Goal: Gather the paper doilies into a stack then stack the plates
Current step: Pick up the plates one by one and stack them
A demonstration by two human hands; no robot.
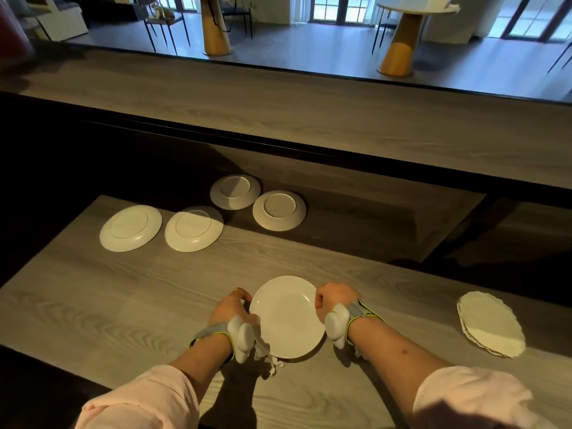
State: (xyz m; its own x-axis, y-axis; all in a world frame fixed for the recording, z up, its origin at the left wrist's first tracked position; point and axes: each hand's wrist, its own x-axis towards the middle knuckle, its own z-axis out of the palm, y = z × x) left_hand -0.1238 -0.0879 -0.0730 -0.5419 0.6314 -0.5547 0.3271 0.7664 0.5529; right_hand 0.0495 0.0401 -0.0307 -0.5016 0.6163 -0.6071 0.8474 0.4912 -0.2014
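Your doilies (490, 325) sit stacked on the counter's (123, 305) right (that half looks done). Your left hand (230, 308) and right hand (335, 300) grip one plate's (286, 317) rim near you; four upturned plates (130, 228) wait unstacked beyond.

Counter (278, 119), pedestal tables (399, 48) and chairs (165, 21) suggest a café.

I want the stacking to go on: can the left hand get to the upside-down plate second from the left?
Likely yes once freed: the left hand now grips the held plate; only bare table lies before that upside-down plate.
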